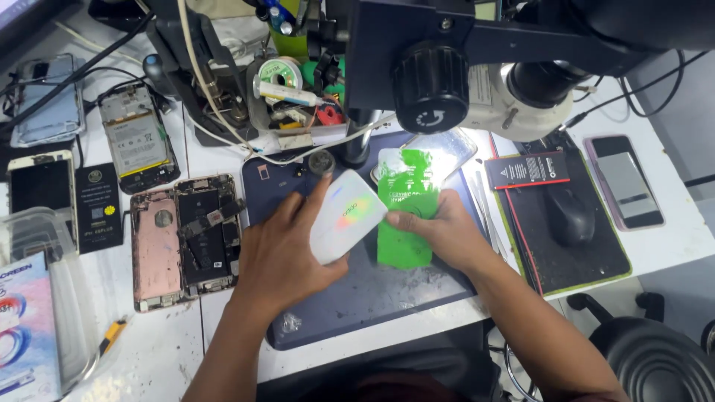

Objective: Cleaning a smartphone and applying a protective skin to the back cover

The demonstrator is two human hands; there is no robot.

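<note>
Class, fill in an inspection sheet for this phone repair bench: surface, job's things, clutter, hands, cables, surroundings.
Surface: dark blue mat on a white bench, specks of debris.
Job's things: white phone back cover; green sheet.
Clutter: opened phones, solder reel, battery, mouse.
Hands: left hand grips the cover; right hand holds the sheet.
Cables: white cable and black leads cross the bench.
Surroundings: microscope overhead; stool at right.

White repair bench (670,246), crowded with phone parts.

A dark blue work mat (372,298) lies at centre. Left of it rest an opened pink phone (155,249), its bared body (208,234), another opened phone (138,138) and a black battery (98,207). Right: a black mouse pad (588,260), with a phone (624,182) beside it.
</note>
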